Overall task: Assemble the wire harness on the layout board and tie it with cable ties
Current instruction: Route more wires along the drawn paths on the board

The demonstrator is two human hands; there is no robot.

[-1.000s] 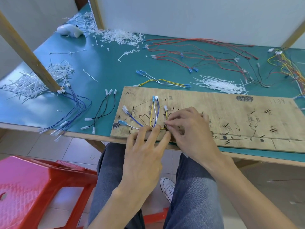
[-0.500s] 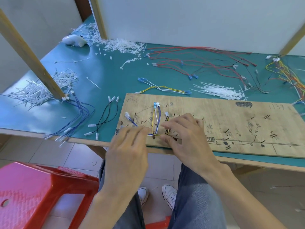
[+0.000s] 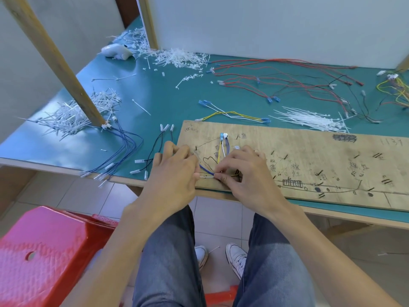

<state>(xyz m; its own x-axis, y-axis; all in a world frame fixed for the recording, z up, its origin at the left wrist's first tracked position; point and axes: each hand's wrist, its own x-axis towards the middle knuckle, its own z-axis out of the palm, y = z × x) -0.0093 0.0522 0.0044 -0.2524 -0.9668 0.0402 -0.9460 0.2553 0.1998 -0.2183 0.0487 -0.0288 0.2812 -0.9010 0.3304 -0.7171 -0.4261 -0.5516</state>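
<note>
At the near-left corner of the layout board (image 3: 309, 151), my right hand (image 3: 247, 173) pinched the wire harness (image 3: 222, 149) at its junction; my left hand (image 3: 172, 173) curled, grip hidden. Routing step, I judged; next, a cable tie (image 3: 309, 118) needed fetching.

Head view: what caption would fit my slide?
Right hand pinches wires on the board; left hand covers its left end.

Hands, left (image 3: 173, 176) and right (image 3: 246, 173), seemingly pinch wires (image 3: 223, 149) on layout board (image 3: 309, 149).
</note>
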